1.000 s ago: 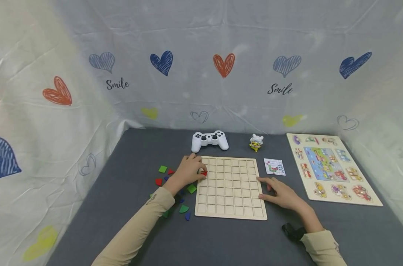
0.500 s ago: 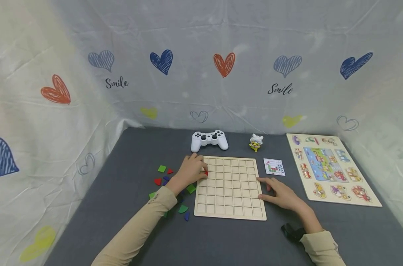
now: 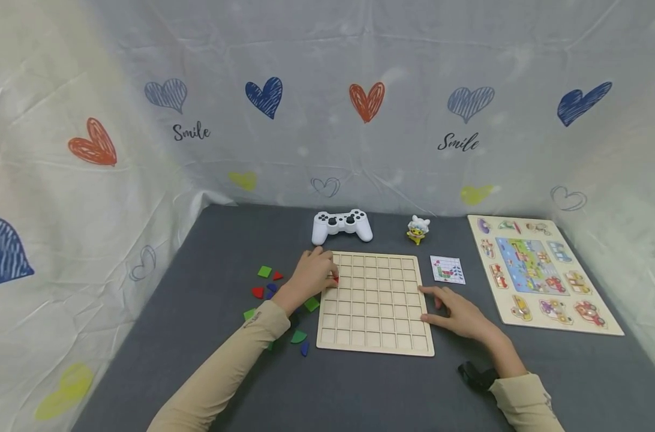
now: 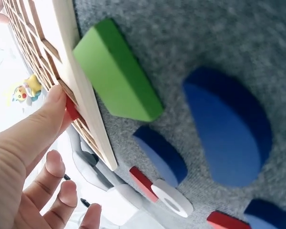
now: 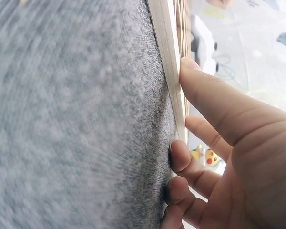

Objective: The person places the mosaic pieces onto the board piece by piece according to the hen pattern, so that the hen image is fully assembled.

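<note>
Left hand: the left hand (image 3: 309,277) pinches a red piece (image 4: 71,110); the thumb lies on one side of it, the opposing finger is mostly hidden, and the other fingers are loosely bent and hold nothing.
Red piece: between the left fingertips, at the board's left edge; whether it lies flat in a cell or is raised cannot be told. So fine a pinch probably suits so small a thing.
Board: the board (image 3: 376,301) lies between the two hands' fingers, likely so that both can reach it.
Right hand: the right hand (image 3: 457,314) grasps nothing; its thumb and forefinger rest apart against the board's right edge, presumably to steady it, with the other fingers curled below.
Loose pieces: the loose pieces (image 3: 258,293) are scattered left of and nearer than the left fingertips, some under the forearm, perhaps for short reaches.
Green piece: a green piece (image 4: 117,76) sits right beside the board, near the left thumb.
Card: the card (image 3: 447,270) lies just beyond the right fingertips, seemingly for easy viewing.
Controller: the controller (image 3: 342,226) is just beyond the left fingers.
Figurine: the figurine (image 3: 417,230) stands farther beyond the right fingers.
Puzzle: the puzzle (image 3: 516,273) lies right of the right fingers, untouched.
</note>
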The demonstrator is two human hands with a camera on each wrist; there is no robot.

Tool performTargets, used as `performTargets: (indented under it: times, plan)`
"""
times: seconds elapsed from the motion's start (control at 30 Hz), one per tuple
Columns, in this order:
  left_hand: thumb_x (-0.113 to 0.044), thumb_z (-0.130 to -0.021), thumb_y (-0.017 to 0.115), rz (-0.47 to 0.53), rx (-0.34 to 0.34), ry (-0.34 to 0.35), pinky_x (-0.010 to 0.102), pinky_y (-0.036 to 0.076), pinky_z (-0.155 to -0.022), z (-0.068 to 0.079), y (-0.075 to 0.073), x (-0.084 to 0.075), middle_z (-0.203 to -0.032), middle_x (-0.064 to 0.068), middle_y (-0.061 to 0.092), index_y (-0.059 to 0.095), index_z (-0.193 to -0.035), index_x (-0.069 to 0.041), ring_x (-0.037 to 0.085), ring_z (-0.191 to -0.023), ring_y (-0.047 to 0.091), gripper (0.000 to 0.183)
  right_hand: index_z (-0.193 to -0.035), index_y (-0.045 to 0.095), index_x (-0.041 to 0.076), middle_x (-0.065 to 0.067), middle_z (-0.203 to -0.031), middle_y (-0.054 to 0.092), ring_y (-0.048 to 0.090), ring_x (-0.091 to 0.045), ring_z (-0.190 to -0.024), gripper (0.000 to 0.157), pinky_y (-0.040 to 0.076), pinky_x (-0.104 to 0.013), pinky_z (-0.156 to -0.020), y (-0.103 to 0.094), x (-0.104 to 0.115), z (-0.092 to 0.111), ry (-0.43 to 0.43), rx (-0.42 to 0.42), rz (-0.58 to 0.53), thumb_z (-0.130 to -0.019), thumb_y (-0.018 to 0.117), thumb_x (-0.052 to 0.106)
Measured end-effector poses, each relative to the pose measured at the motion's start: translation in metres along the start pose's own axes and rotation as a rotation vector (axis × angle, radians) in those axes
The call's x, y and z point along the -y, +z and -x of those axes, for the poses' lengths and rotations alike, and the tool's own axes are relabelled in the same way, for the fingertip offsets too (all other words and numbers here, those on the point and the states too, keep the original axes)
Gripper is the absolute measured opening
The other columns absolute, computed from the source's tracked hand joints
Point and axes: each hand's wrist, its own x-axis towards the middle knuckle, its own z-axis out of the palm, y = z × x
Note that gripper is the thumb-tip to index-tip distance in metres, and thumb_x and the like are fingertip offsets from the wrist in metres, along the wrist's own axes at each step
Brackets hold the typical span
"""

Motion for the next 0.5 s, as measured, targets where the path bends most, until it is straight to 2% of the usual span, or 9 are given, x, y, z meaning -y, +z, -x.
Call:
performTargets:
  times: [0.27, 0.5]
  plan:
    - [-0.040, -0.074, 0.073, 0.085, 0.014, -0.019, 0.032, 0.034, -0.067, -0.0016, -0.0007, 0.0004, -0.085, -0.005, 0.054, 0.075, -0.095, -0.026, 0.013, -0.074, 0.038, 0.026, -0.132, 0.050, 0.014, 0.002, -0.080, 0.041, 0.032, -0.005, -0.061, 0.059, 0.028, -0.021, -0.054, -0.0003, -0.0011, 0.0002, -0.001, -0.004, -0.001, -0.082, 0.068, 0.040]
    - [-0.038, -0.074, 0.074, 0.141, 0.033, -0.042, 0.033, 0.035, -0.069, 0.0031, -0.0045, 0.0058, -0.086, -0.004, 0.055, 0.074, -0.100, -0.026, 0.013, -0.075, 0.038, 0.029, -0.131, 0.051, 0.014, 0.002, -0.080, 0.042, 0.031, -0.004, -0.060, 0.059, 0.028, -0.021, -0.054, 0.0013, -0.0015, 0.0004, -0.005, -0.011, 0.003, -0.081, 0.069, 0.040]
